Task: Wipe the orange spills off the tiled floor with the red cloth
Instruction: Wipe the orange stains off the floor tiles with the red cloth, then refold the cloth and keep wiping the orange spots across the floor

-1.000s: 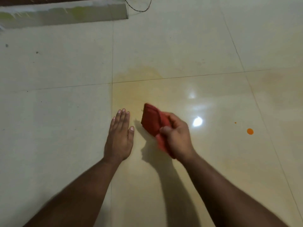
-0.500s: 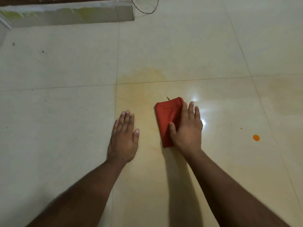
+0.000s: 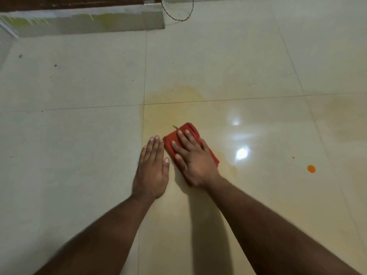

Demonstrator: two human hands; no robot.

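Note:
The folded red cloth [image 3: 191, 130] lies flat on the cream tiled floor [image 3: 79, 86], and my right hand [image 3: 193, 159] presses on it with straight, spread fingers, covering most of it. My left hand [image 3: 152, 168] rests flat on the floor right beside the cloth's left edge. A faint orange-yellow smear [image 3: 174, 96] spreads over the tile ahead of the cloth and around both hands. A small round orange spill [image 3: 311, 168] sits well to the right, with a tiny orange speck [image 3: 293, 157] next to it.
A low grey ledge with yellow-green stains [image 3: 83, 22] runs along the far left, and a thin dark wire [image 3: 178, 18] loops on the floor beside its end. Another pale smear [image 3: 341, 108] marks the far right tile. Small dark specks [image 3: 20, 56] dot the left tiles.
My right hand went from gripping the lifted cloth to pressing it flat on the floor, then slid it left toward my left hand. The left hand stayed flat on the floor.

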